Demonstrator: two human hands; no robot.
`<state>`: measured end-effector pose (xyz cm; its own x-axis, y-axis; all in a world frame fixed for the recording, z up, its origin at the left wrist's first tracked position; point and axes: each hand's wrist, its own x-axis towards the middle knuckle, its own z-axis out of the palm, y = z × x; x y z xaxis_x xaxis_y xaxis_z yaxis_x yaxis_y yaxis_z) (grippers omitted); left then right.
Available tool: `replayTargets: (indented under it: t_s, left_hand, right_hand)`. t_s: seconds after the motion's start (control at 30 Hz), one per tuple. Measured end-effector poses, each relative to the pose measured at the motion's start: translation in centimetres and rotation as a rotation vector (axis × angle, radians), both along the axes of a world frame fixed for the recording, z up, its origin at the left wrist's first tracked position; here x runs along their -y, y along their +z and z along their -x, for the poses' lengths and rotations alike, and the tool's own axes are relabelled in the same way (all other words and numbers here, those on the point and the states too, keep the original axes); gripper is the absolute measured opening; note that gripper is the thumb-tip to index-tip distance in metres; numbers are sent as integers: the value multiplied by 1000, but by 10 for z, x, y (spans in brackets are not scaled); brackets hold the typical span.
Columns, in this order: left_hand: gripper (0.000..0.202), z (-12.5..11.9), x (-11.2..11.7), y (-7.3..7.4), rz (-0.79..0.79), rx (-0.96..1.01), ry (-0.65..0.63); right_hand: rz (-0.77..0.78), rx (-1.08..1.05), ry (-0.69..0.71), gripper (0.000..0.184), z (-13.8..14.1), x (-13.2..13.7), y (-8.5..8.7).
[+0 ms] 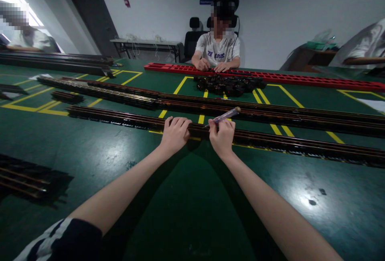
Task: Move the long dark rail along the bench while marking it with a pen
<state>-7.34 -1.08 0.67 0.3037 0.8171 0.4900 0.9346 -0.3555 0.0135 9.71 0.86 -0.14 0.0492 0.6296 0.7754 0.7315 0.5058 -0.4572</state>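
A long dark rail strip point(120, 119) with copper-coloured lines runs across the green table in front of me. My left hand point(175, 132) rests on it with fingers curled over its near edge. Just to the right, my right hand point(223, 135) is closed on a slim translucent pen-like tool point(224, 115), whose tip points down-left at the strip while its brown end sticks up to the right. More of the same long strips point(270, 112) lie parallel behind it.
A person sits across the table with hands at a long red rack point(300, 79); a pile of small black parts point(230, 84) lies before them. Short strip pieces point(24, 178) lie at near left. Other people sit at far left and right. Yellow lines mark the green table point(192, 196).
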Motion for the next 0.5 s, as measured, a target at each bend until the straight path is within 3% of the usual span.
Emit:
replayTargets:
  t_s: [0.5]
  left_hand:
    - [41,1,0,2,7,8,16]
  right_hand:
    - [-4,9,-1,26,0,0,0]
